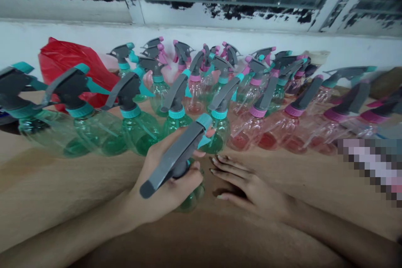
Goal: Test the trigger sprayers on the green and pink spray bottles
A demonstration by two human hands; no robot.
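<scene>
My left hand is wrapped round the neck of a green spray bottle, which has a grey trigger head and a turquoise nozzle pointing away to the right. Most of that bottle's body is hidden under the hand. My right hand lies palm down on the table, fingers stretched out, just right of the held bottle and holding nothing. Right beyond both hands stands a row of spray bottles: green ones with turquoise collars on the left, pink ones with magenta collars on the right.
Behind the front row, several more spray bottles stand close together, green and pink mixed. A red plastic bag sits at the back left. A white wall with windows above closes off the far side. A pixelated patch covers something at right.
</scene>
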